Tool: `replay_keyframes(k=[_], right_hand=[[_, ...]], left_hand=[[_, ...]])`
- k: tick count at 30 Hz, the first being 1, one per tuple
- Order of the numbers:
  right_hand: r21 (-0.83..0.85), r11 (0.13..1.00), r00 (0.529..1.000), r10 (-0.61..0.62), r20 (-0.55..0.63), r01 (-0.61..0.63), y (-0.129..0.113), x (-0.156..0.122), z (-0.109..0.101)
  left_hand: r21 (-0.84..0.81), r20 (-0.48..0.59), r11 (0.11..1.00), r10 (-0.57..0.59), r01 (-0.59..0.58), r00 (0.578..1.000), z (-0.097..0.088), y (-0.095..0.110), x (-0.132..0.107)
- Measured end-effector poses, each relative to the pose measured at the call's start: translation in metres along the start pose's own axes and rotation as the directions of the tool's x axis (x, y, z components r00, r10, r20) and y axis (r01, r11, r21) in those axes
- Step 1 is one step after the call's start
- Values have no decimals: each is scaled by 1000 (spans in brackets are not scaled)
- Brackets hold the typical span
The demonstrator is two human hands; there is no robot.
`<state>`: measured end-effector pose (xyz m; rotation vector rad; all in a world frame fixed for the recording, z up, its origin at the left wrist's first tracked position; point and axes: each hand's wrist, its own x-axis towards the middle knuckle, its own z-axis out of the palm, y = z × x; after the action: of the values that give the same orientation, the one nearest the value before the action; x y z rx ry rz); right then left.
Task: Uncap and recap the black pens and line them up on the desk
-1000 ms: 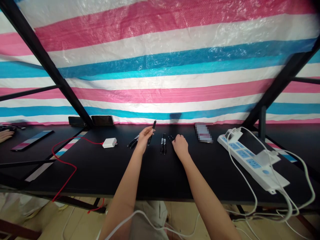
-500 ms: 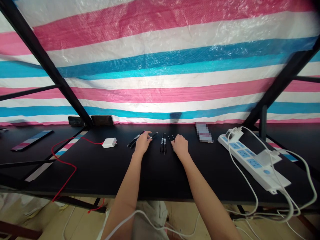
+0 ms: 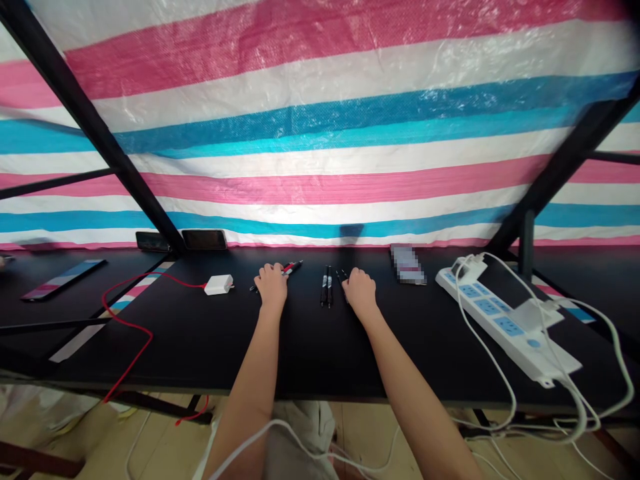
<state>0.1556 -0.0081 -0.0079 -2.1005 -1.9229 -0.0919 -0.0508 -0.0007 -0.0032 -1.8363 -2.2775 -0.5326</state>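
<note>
On the black table [image 3: 310,347], my left hand [image 3: 271,281] lies knuckles-up over a small bunch of pens, fingers curled round one. The tips of a red-marked pen and a black pen [image 3: 293,267] stick out to its right. Two black pens [image 3: 327,287] lie side by side between my hands. My right hand [image 3: 360,291] rests on the table with its fingers curled down onto another black pen [image 3: 343,274], whose end shows just left of the knuckles.
A white charger [image 3: 219,285] with a red cable [image 3: 125,320] sits to the left. A white power strip [image 3: 505,320] with looping white cords lies at the right. Phones [image 3: 204,239] lean against the striped tarp, and another phone [image 3: 63,280] lies far left. Black frame braces [image 3: 100,140] slant overhead.
My left hand lowered the pen it held upright and carried it left onto the bunch of pens. My right hand has stayed in place.
</note>
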Motion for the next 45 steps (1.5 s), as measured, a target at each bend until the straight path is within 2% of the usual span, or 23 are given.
replay_keyframes(k=[8,12,20,29,38,41,45], right_hand=[[9,1000,1000,1,8,-1,0,0,-2],[9,1000,1000,-9,-10,9,0,-1,-1],[-2,1000,999,-10,-31,10,-1,-2,0],[-3,1000,999,-10,-32,10,-2,-2,0],[-2,1000,1000,9,10,-9,-1,-1,1],[-1,1000,1000,18,23,-18,-1,-1,0],[4,1000,999,18,33,-18,-2,-1,-1]], left_hand=[[54,-85,997,-59,64,995,8,-6,2],[57,-73,990,-123,127,990,9,-8,2],[86,-41,989,-114,117,993,2,-8,2],[141,-103,978,-141,155,985,7,-15,4],[112,-82,981,-153,162,985,7,-15,3],[96,-127,982,-150,163,980,10,-14,2],[-11,-259,991,-132,134,957,9,-7,3]])
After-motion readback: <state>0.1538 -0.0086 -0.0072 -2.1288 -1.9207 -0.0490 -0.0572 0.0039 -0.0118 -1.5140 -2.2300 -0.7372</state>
